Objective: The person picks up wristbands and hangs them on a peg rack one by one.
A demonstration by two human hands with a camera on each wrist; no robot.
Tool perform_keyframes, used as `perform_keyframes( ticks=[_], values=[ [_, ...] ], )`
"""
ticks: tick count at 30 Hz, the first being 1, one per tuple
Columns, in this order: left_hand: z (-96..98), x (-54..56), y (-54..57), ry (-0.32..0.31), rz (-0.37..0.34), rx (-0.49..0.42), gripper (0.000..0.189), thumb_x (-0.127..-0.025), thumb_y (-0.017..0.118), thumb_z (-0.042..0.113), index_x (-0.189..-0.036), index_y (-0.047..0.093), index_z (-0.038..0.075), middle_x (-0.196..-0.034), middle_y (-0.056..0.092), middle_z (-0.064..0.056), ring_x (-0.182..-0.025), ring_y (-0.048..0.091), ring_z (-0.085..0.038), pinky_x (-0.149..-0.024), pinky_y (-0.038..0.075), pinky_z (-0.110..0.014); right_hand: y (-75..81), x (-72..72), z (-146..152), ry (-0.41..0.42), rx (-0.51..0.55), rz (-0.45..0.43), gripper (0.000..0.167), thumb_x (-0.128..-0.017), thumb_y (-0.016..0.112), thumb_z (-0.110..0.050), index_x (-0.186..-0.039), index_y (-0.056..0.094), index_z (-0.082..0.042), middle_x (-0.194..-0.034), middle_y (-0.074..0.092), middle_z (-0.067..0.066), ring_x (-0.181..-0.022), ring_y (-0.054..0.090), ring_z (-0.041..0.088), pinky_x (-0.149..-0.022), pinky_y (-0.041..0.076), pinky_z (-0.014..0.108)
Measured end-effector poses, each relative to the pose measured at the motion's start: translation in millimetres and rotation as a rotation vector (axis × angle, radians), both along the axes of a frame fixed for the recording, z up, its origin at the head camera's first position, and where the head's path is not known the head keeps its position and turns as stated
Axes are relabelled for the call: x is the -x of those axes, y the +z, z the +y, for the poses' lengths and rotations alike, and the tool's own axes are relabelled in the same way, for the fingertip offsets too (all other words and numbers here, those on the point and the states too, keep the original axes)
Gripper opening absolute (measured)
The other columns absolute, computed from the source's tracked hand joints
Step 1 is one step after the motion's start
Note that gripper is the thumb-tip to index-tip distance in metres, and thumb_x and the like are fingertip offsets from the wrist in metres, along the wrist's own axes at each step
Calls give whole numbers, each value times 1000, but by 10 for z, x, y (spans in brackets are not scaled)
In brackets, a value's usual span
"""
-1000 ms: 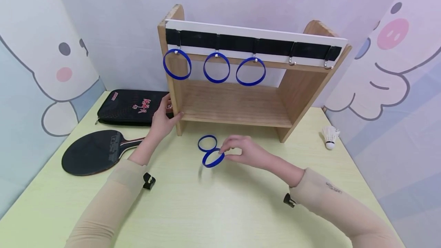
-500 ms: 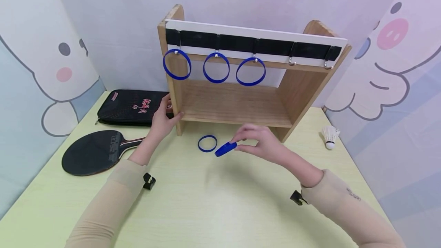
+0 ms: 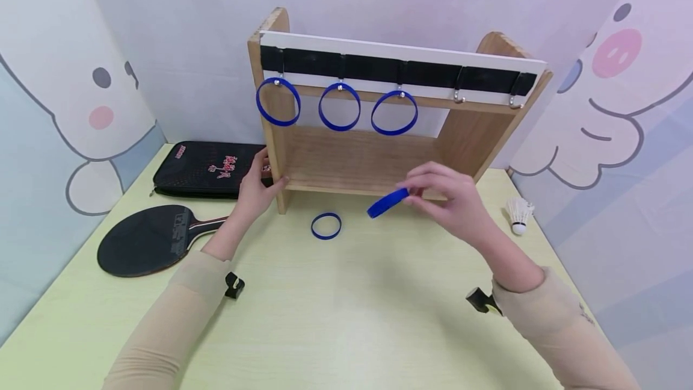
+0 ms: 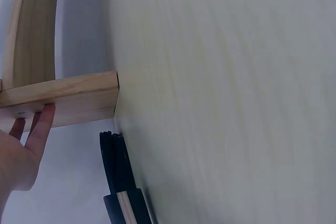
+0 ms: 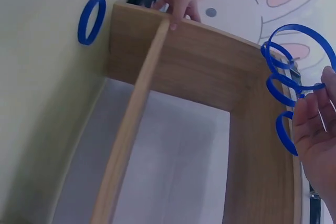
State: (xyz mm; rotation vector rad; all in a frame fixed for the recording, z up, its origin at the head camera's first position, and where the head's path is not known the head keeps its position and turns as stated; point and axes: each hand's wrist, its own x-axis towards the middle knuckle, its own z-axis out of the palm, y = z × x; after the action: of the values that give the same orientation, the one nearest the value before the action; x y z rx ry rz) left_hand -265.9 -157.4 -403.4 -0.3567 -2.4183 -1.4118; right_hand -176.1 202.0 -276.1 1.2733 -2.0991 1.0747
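Blue circular band (image 3: 387, 203) — right fingers (image 3: 435, 181) pinch it — grained wooden rack (image 3: 346, 161) behind.

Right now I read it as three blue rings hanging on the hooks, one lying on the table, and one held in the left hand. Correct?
One slip: the held ring is in the right hand, as the head view shows; the left hand is on the shelf's side panel. Three hanging rings and one table ring are right.
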Motion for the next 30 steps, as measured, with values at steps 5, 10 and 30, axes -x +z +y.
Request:
perform_keyframes(
  ticks=[5, 10, 30],
  values=[
    [-6, 3, -5, 5, 0, 3, 74, -88, 66, 18, -148, 23, 23, -132, 47, -18, -109, 56, -35, -82, 53, -53, 173, -32, 71, 7, 98, 3, 25, -84, 69, -13, -98, 67, 8, -93, 66, 11, -78, 58, 9, -70, 50, 15],
    [-1, -2, 3, 11, -17, 6, 74, -89, 66, 18, -148, 22, 23, -133, 46, -18, -111, 56, -35, -83, 52, -53, 289, -54, 137, 74, 257, -40, 30, -84, 70, -11, -91, 61, 17, -93, 66, 10, -84, 62, 13, -74, 53, 17],
    [-2, 14, -10, 16, -7, 3, 74, -88, 67, 18, -148, 23, 24, -133, 47, -17, -110, 56, -34, -84, 52, -53, 526, 135, 325, -159, 620, -75, 18, -79, 67, 12, -93, 61, 20, -84, 67, 9, -59, 61, 15, -56, 52, 20]
  ],
)
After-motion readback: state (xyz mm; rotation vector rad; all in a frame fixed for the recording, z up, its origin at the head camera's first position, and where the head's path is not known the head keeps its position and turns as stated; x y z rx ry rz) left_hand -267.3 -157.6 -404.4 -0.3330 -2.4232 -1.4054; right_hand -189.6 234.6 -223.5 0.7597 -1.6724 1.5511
